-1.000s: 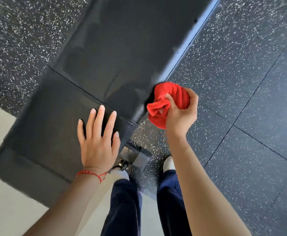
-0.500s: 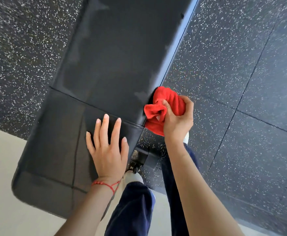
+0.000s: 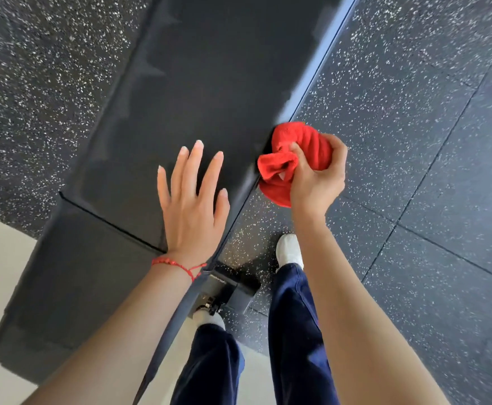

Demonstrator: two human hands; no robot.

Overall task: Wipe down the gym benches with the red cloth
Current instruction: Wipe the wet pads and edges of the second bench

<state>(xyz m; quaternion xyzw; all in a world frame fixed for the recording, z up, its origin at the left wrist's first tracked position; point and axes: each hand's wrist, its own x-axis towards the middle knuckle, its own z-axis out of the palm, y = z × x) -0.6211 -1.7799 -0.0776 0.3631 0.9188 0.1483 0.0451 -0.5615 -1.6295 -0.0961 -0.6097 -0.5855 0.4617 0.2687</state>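
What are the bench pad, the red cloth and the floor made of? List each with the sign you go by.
Bench pad: looks like black vinyl or leatherette, matte with a faint sheen and a seam between sections.
Red cloth: soft terry or microfibre by its fuzzy, ribbed surface; it bunches in the right hand.
Floor: probably rubber tiles, dark with white flecks and straight joints.
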